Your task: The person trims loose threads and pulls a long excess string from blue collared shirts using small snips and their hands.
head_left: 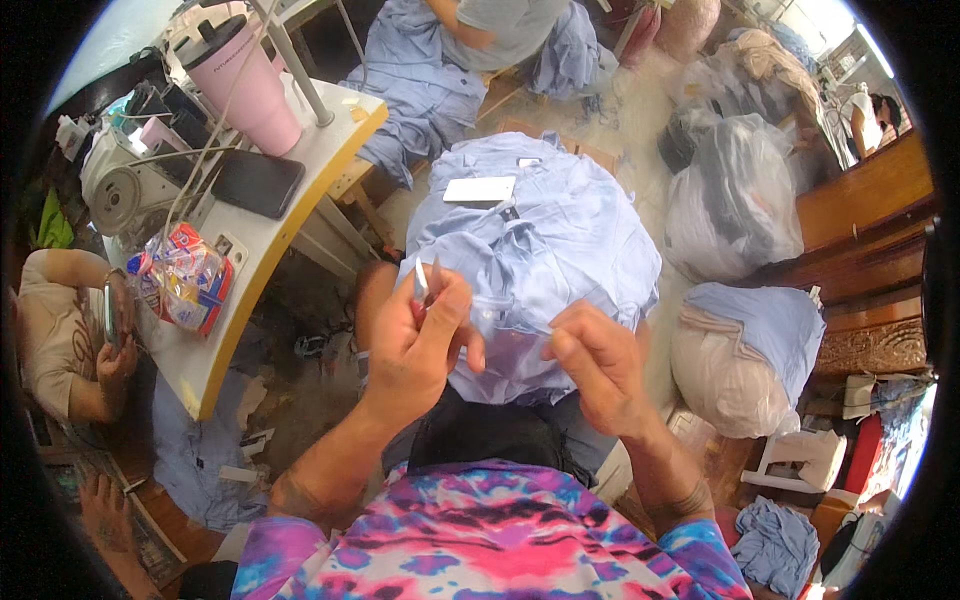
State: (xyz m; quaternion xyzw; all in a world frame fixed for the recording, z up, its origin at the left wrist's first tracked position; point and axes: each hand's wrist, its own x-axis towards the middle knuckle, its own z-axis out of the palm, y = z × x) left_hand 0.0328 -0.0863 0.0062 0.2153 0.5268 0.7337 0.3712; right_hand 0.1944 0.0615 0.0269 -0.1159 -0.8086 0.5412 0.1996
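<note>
My left hand (415, 345) is closed around small thread snips (420, 284), with the pale blades pointing up past my thumb. My right hand (600, 370) is raised a short way to the right, thumb and fingertips pinched together; whatever they hold, if anything, is too small to make out. Both hands are over the near part of a big rounded heap of light blue cloth (580, 235) in front of my lap. On the heap's far side lies a white rectangular piece (479, 190), like a card.
At left, a white table with a yellow edge (345, 145) carries a pink tumbler (250, 85), a dark phone (258, 183) and a plastic food bag (180, 280). Filled clear bags (735, 205) stand at right. Other people sit across from me and at far left.
</note>
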